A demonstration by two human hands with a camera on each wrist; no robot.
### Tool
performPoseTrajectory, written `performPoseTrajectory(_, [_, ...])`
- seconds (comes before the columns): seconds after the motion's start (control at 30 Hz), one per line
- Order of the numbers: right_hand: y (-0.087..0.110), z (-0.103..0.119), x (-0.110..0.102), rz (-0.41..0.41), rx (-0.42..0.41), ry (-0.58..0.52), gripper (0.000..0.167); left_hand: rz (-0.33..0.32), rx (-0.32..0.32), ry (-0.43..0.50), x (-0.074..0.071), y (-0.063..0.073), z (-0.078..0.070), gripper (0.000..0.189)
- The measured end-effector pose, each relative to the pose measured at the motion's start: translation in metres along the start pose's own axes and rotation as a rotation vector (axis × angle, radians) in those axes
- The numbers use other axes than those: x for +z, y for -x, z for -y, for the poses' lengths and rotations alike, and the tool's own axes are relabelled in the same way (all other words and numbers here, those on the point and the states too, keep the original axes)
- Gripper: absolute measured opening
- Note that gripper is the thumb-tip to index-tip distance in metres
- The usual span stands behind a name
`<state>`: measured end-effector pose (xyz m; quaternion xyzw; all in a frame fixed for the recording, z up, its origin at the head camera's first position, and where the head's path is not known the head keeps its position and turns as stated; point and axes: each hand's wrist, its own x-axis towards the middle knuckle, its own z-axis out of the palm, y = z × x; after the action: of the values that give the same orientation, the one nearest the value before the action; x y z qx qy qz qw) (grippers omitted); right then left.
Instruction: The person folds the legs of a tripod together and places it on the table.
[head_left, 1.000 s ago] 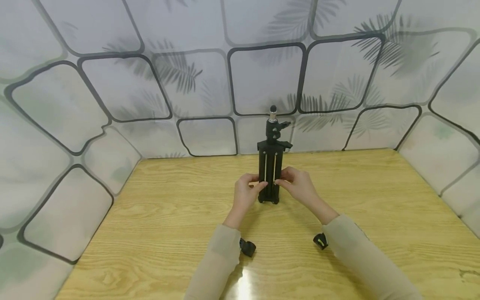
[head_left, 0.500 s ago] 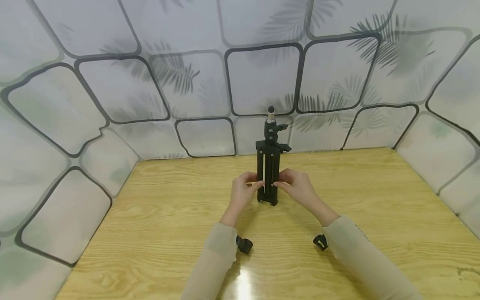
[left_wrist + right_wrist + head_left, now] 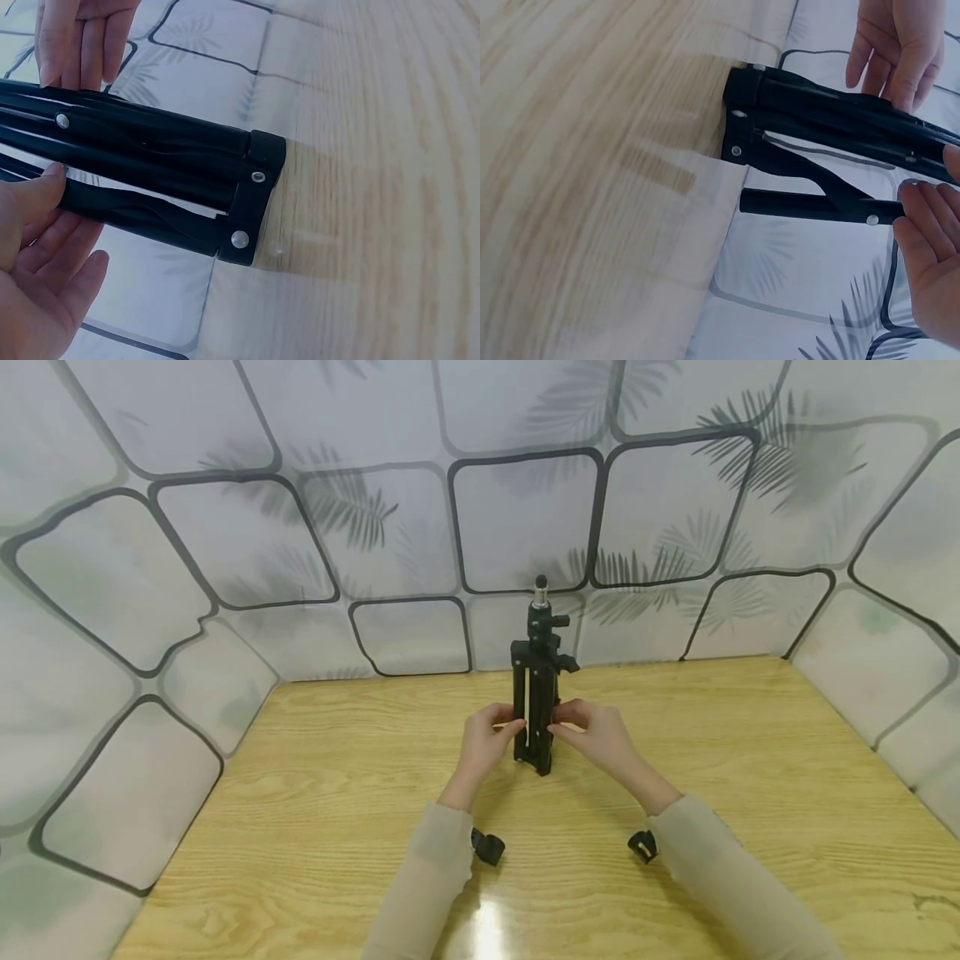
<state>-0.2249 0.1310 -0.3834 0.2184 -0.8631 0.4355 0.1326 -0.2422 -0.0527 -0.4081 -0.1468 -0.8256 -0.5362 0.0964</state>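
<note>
A black folded tripod stand (image 3: 534,693), with a silver tip and side knobs, stands upright on the table. My left hand (image 3: 483,743) holds its left leg between thumb and fingers, low on the stand. On the other side my right hand (image 3: 600,739) holds the right side at about the same height. In the right wrist view, one leg (image 3: 795,205) stands a little apart from the centre, joined by a brace (image 3: 810,169), and the right fingers (image 3: 926,217) touch it. The left wrist view shows the riveted bottom bracket (image 3: 255,199) close to the tabletop.
The wood-grain table (image 3: 337,793) spreads around the stand. Behind it and at both sides rises a patterned cloth wall (image 3: 412,635). Small black devices hang under the left cuff (image 3: 487,847) and the right cuff (image 3: 643,846).
The stand has turned about its upright axis, its near side swinging left, and has shifted slightly left. Both hands keep hold of it at nearly the same place.
</note>
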Motion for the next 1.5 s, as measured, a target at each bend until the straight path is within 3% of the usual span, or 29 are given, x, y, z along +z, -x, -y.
performPoseTrajectory(0.33, [-0.005,-0.007,-0.011,-0.132,0.028,0.022,0.029,0.03,-0.044,-0.026,0.001,-0.004,-0.002,0.023])
performPoseTrajectory(0.6, [-0.009,-0.011,-0.01,-0.092,0.073,-0.008,0.034,0.058,-0.033,-0.008,0.0,-0.005,-0.002,0.022])
performPoseTrajectory(0.83, [-0.014,-0.012,-0.003,-0.093,0.043,-0.019,0.028,0.072,-0.057,0.019,0.001,-0.007,0.0,0.024])
performPoseTrajectory(1.17, [-0.013,-0.012,-0.002,-0.098,0.049,0.001,0.022,0.004,-0.08,0.024,-0.002,-0.005,0.0,0.026])
performPoseTrajectory(1.5, [-0.008,-0.007,-0.001,-0.136,0.029,0.033,0.019,-0.023,-0.022,0.068,-0.011,-0.001,0.0,0.029])
